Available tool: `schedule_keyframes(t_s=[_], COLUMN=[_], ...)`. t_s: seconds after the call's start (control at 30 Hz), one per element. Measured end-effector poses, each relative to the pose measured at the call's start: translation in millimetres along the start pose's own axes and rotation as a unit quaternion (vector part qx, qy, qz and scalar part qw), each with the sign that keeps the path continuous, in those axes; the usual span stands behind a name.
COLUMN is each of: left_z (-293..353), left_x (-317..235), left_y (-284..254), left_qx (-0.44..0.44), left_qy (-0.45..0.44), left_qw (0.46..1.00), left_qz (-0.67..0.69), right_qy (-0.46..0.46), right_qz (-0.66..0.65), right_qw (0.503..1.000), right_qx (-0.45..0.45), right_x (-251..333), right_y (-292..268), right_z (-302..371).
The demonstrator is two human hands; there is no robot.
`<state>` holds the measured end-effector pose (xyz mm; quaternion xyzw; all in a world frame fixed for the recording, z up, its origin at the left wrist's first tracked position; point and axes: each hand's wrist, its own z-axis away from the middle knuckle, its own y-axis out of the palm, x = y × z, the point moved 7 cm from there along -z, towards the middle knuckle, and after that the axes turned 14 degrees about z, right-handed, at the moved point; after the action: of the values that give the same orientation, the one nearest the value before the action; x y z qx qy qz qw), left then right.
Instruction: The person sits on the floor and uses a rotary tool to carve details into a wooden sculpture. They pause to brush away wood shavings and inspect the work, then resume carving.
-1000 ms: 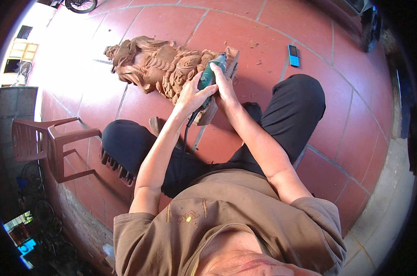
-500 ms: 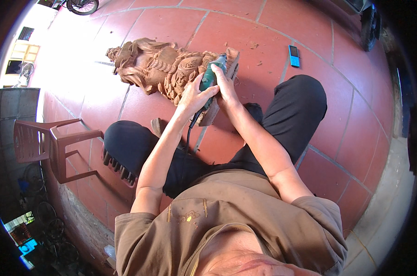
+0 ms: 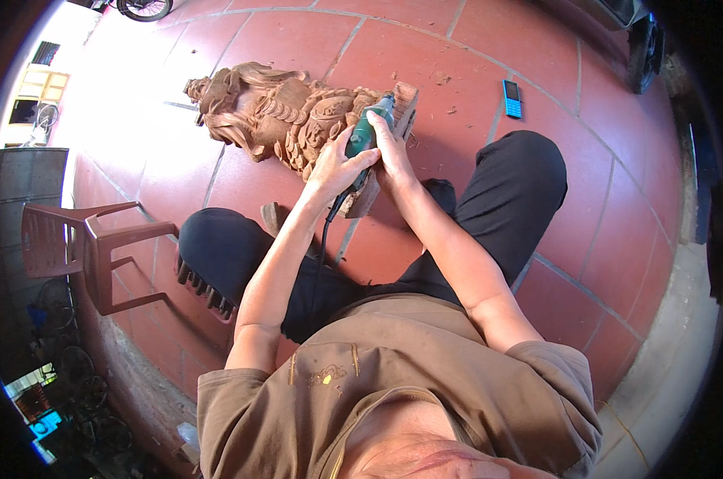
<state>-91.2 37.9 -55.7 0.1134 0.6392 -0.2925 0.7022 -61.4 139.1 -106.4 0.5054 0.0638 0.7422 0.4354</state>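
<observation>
A carved wooden figure (image 3: 273, 112) lies on its side on the tiled floor, its top end toward the left and its flat base (image 3: 405, 104) to the right. Both my hands are wrapped round a green rotary tool (image 3: 363, 137) with a grey nose and a black cord. My left hand (image 3: 335, 166) grips the tool from the left side. On its right side, my right hand (image 3: 391, 150) closes over the body with the thumb along the top. The nose rests over the carving near the base; its tip is too small to make out.
A brown plastic chair (image 3: 98, 247) stands at the left. Beside my left knee is a rack of dark-handled tools (image 3: 204, 289). A blue phone (image 3: 511, 99) lies on the floor at the right, past scattered wood chips (image 3: 441, 78). A wheel (image 3: 645, 52) stands far right.
Almost nothing differs. The view has shifted very slightly, and both hands keep the same hold on the rotary tool near the base.
</observation>
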Motion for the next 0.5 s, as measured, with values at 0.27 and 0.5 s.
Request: schedule_keyframes(t_s=[0.27,0.5], left_z=[1,8], left_x=[-4,-25], left_y=[3,15], left_qx=[0.007,0.04], left_qy=[-0.021,-0.062], left_qw=[1.0,0.997], left_qz=[0.009,0.009], right_qy=[0.022,0.032], right_qz=[0.013,-0.008], right_qw=[1.0,0.999], right_qx=[0.005,-0.016], right_x=[-4,-1], right_y=[-4,-15], right_z=[-3,6])
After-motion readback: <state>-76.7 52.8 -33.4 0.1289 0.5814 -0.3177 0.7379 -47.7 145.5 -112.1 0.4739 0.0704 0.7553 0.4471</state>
